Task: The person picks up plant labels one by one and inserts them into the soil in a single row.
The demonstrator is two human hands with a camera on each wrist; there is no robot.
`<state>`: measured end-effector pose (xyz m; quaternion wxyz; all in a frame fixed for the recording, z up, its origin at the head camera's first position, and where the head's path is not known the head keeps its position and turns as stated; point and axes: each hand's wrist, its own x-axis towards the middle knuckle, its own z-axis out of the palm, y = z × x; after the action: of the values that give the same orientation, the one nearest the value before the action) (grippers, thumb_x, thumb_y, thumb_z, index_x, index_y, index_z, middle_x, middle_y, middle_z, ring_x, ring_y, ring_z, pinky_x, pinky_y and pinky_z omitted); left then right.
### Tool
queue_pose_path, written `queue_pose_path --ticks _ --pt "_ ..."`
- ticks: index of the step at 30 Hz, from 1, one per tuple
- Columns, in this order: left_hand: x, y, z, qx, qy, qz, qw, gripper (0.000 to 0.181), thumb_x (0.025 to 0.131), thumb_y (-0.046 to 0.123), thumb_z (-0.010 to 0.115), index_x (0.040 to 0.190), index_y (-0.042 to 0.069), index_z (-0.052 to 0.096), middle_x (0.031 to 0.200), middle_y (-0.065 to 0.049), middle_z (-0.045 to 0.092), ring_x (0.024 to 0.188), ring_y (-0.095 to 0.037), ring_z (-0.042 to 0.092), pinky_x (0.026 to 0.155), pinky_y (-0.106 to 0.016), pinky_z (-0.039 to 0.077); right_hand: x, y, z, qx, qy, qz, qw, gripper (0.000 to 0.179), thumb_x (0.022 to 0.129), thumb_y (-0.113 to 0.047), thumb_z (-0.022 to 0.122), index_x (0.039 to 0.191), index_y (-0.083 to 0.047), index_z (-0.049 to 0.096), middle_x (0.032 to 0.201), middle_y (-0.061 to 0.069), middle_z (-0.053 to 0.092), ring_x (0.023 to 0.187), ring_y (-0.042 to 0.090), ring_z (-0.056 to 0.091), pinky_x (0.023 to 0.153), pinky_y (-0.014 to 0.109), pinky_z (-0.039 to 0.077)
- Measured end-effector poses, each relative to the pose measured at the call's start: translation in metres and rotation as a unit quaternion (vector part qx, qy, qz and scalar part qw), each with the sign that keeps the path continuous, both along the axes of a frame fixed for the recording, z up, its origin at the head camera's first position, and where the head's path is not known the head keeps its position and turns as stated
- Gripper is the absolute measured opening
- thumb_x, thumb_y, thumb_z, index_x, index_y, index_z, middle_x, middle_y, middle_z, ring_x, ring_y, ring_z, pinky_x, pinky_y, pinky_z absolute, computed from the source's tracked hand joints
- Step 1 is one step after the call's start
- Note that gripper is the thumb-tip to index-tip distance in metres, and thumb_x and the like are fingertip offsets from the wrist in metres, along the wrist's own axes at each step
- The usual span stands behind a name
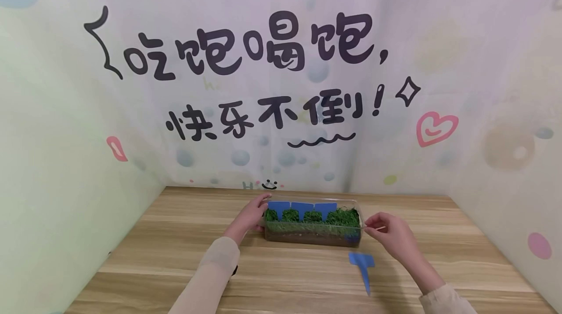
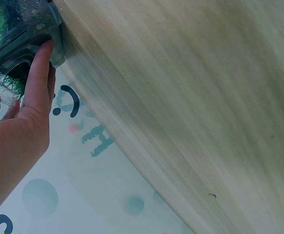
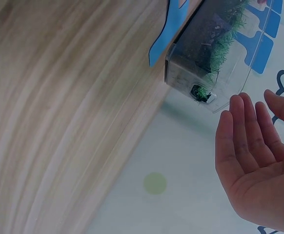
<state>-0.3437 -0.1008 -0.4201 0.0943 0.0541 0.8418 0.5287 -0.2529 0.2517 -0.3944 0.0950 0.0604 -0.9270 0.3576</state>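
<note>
A clear plastic planter box (image 1: pixel 312 236) with dark soil and tufts of green grass (image 1: pixel 344 217) stands toward the back of the table. Three blue plant labels (image 1: pixel 302 209) stick up in a row along its back. My left hand (image 1: pixel 251 216) rests on its left end, one long finger (image 2: pixel 38 73) straight along the wall and the thumb by the rim. At the right end is my right hand (image 1: pixel 392 236), fingertips right at the rim, fingers straight and thumb apart in the right wrist view. One T-shaped blue label (image 1: pixel 362 263) lies on the table in front.
The wood-grain table (image 1: pixel 167 260) runs back to a pale printed backdrop (image 1: pixel 281 163) with large black lettering. Similar cloth walls (image 1: pixel 66 182) rise on both sides.
</note>
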Motion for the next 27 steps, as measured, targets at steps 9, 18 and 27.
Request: queue_pose_path --ticks 9,18,27 --pt "0.0 -0.0003 -0.0003 -0.006 0.002 0.0 1.0 0.045 0.109 0.012 0.035 0.154 0.014 0.037 0.159 -0.02 0.035 0.143 -0.046 0.037 0.069 -0.045 0.06 0.0028 0.0025 -0.0014 0.006 0.004 0.001 1.0 0.013 0.091 -0.01 0.071 0.099 0.0 0.07 0.092 0.008 0.073 0.081 0.02 0.071 0.067 0.025 0.058" --pt "0.0005 -0.0005 -0.0002 -0.014 0.005 -0.001 0.9999 0.045 0.109 0.013 0.036 0.154 0.015 0.037 0.159 -0.02 0.036 0.143 -0.045 0.038 0.067 -0.044 0.059 0.006 0.0058 -0.0046 0.007 -0.007 0.0 1.0 0.013 0.09 -0.01 0.072 0.098 -0.001 0.07 0.092 0.008 0.074 0.08 0.018 0.071 0.069 0.027 0.058" --pt "0.0009 -0.0001 0.0002 -0.007 0.006 0.0 1.0 0.045 0.109 0.012 0.036 0.154 0.014 0.037 0.159 -0.02 0.036 0.143 -0.045 0.037 0.07 -0.046 0.06 0.0071 0.007 -0.0071 0.032 -0.031 -0.005 0.999 0.013 0.089 -0.015 0.073 0.095 -0.004 0.07 0.09 0.004 0.074 0.079 0.017 0.07 0.07 0.033 0.057"
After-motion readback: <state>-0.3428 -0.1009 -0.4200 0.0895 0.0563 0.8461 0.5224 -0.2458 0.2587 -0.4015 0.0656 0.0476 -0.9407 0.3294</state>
